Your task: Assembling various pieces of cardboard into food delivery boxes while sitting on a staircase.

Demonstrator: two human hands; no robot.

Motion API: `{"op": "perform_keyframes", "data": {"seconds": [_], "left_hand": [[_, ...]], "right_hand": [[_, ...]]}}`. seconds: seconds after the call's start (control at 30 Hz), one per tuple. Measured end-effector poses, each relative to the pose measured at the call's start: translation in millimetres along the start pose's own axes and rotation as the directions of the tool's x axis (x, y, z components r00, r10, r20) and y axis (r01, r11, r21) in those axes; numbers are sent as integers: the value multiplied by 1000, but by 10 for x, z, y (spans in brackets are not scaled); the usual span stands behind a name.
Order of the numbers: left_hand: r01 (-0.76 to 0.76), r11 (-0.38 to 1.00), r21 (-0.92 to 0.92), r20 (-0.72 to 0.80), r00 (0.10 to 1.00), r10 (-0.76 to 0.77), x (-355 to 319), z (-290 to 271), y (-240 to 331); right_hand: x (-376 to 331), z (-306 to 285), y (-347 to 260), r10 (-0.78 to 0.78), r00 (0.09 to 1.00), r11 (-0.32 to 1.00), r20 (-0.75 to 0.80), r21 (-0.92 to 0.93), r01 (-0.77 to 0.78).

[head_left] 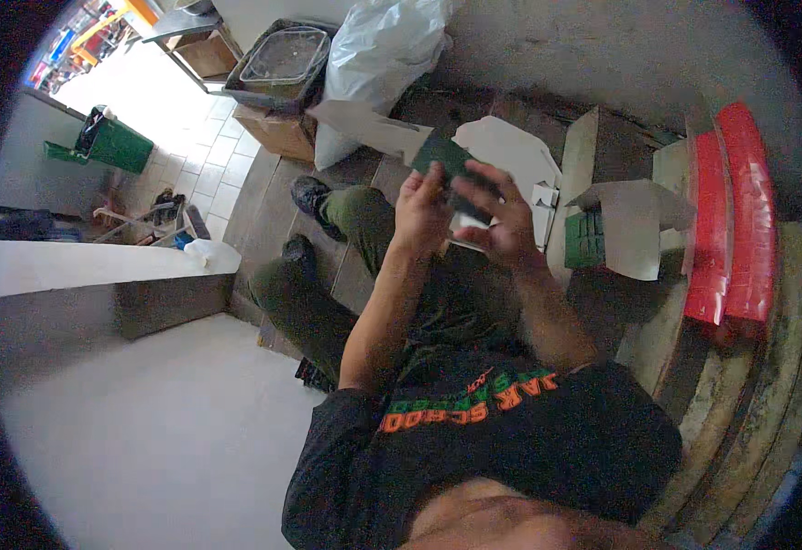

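My left hand (422,213) is closed, with thumb and fingers pinching a flat dark green piece (439,156). My right hand (508,220) is beside it, its fingers blurred but spread, the thumb apart from them. Whether those fingers touch the green piece, I cannot tell. Just beyond the left hand a white card flap (375,130) sticks out; what it joins to is hidden. Under and behind the hands lie flat white cardboard blanks (509,151). To the right, a white cardboard box (635,234) stands with flaps open, and dark green pieces (585,240) show inside.
Long red wrapped packs (749,215) lie on wooden slats (791,302) at the right. A white plastic bag (384,60) and a crate with a clear tub (286,57) stand at the back. A green bin (121,147) is far left, near a white ledge (98,266).
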State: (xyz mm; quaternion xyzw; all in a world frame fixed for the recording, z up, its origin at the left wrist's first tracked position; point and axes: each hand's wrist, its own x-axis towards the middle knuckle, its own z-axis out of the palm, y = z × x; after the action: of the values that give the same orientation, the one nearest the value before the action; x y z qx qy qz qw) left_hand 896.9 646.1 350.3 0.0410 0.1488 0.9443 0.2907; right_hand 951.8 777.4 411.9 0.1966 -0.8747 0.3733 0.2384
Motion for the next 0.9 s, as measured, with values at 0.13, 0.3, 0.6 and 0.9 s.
{"op": "perform_keyframes", "data": {"seconds": [0.13,0.3,0.6,0.9], "left_hand": [[-34,998,57,-245,968,47,-74,328,-17],[-93,941,327,-158,976,151,-155,217,-182],[-243,619,747,-45,910,412,-135,96,-483],[-413,92,906,361,867,344,-539,-337,-220]], "right_hand": [[-42,81,43,-22,1000,995,-19,-100,20],[24,134,-9,52,990,981,-134,-181,-76],[190,-20,-141,-93,973,953,-212,-303,25],[-161,66,-94,143,982,987,-122,94,-132]]}}
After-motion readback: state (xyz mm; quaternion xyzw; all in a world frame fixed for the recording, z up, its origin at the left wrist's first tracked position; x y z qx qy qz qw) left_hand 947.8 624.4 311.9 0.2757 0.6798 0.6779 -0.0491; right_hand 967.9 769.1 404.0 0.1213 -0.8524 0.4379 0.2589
